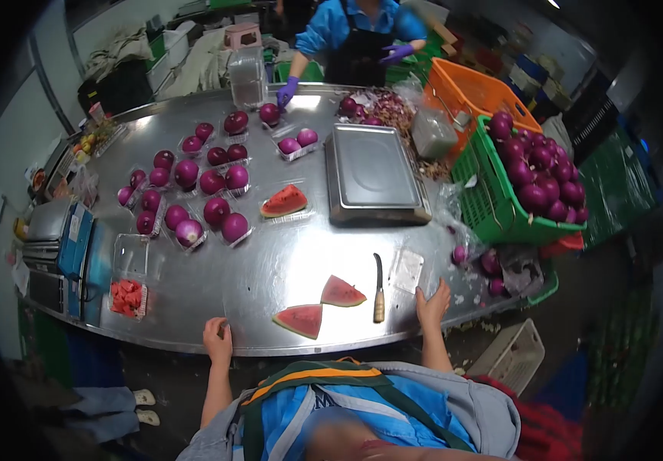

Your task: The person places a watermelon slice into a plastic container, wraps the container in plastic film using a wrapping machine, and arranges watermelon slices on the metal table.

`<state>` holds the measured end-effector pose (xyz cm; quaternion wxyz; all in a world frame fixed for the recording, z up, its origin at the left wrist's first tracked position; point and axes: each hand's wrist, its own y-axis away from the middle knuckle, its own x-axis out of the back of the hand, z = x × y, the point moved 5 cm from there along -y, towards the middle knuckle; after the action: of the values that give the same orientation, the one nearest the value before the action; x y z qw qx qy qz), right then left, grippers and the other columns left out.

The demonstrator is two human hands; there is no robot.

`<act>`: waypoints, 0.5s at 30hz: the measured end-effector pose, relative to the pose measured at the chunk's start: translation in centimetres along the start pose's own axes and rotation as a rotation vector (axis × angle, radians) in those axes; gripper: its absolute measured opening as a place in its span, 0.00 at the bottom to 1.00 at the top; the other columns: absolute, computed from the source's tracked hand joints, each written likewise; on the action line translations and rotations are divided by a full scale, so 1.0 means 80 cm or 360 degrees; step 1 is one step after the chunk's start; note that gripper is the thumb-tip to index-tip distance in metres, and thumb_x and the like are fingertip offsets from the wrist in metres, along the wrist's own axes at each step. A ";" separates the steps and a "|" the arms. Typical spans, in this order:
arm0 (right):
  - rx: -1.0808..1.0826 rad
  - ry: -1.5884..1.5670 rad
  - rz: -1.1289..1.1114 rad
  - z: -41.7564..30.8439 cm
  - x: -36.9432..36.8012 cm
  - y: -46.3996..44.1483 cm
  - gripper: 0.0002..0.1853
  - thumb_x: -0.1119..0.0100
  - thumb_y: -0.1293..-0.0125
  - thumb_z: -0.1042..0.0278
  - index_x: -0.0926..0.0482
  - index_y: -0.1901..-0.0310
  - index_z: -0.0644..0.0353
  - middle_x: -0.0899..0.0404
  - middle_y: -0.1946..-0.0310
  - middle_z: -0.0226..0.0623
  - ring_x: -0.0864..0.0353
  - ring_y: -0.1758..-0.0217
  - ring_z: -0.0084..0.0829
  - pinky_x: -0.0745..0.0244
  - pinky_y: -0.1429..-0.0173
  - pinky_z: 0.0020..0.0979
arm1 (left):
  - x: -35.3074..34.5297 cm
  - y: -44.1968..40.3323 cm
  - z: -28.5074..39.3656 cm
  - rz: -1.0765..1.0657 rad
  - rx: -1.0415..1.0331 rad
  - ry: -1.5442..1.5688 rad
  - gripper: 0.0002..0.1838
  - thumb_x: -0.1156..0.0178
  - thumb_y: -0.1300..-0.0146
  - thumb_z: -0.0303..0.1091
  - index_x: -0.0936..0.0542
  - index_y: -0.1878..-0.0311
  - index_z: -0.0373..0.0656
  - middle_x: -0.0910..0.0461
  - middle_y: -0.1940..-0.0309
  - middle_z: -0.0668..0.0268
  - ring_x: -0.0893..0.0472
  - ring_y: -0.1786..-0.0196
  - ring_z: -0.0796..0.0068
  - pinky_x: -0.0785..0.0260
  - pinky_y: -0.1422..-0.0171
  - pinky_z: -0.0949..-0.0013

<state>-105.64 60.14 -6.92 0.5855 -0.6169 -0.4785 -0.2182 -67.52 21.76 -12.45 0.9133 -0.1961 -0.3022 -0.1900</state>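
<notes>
My left hand (218, 339) is curled at the table's front edge; a dark spot shows between its fingers, but I cannot make out what it is. On the right, my right hand (433, 303) has its fingers apart, close to the corner of a clear plastic tray (407, 270); whether they touch is unclear. A curved knife (379, 289) with a wooden handle lies left of that tray. Two watermelon wedges, one nearer (299, 320) and one farther (342, 291), rest on the metal table (239, 307) between my hands. A third watermelon piece (284, 201) sits on a clear tray farther back.
A clear box of cut watermelon (127, 298) stands at left. Packed red onions (185, 174) cover the back left. A scale (375, 169) and a green crate (493, 184) heaped with onions are at right. Across the table, a co-worker's gloved hand (287, 92) is near an onion.
</notes>
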 end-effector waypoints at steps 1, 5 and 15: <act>-0.0093 -0.0360 -0.0137 -0.012 -0.004 -0.015 0.29 0.38 0.49 0.66 0.35 0.45 0.65 0.34 0.50 0.52 0.37 0.43 0.44 0.45 0.39 0.43 | 0.000 0.002 0.010 0.0033 0.0017 -0.0002 0.11 0.42 0.53 0.20 0.23 0.63 0.42 0.26 0.63 0.64 0.27 0.70 0.70 0.34 0.60 0.69; -0.0041 -0.1491 -0.0712 -0.125 -0.092 -0.037 0.18 0.43 0.43 0.70 0.28 0.51 0.65 0.23 0.59 0.42 0.23 0.57 0.31 0.28 0.54 0.30 | 0.009 0.011 0.032 0.0010 0.0129 0.0119 0.11 0.43 0.53 0.18 0.23 0.64 0.39 0.26 0.64 0.63 0.27 0.70 0.72 0.33 0.62 0.71; -0.0215 -0.1343 -0.1303 -0.353 -0.377 -0.072 0.27 0.47 0.43 0.65 0.36 0.43 0.67 0.23 0.63 0.46 0.20 0.65 0.31 0.26 0.63 0.31 | 0.057 0.030 0.006 0.0173 0.0273 0.0112 0.08 0.45 0.52 0.17 0.24 0.66 0.37 0.28 0.67 0.64 0.30 0.72 0.76 0.37 0.68 0.76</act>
<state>-115.77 22.90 -22.82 0.1721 -0.4514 -0.8542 -0.1921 -63.24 23.00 -9.82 0.9458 -0.1264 -0.2741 -0.1202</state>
